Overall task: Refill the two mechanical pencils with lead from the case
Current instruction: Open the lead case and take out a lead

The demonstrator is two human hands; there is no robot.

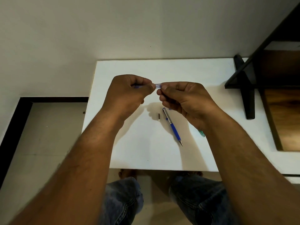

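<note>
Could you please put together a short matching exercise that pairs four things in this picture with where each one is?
Things
1. lead case
2. blue pencil
3. silver cap
4. green pencil

Places
A. on the table, mostly hidden behind the wrist of the right hand
B. pinched between the fingertips of the left hand and the right hand, above the table
C. lying in full view on the table, tip toward the person
D. lying on the table just left of the blue pencil's silver end

Pairs: 1-B, 2-C, 3-D, 4-A
</note>
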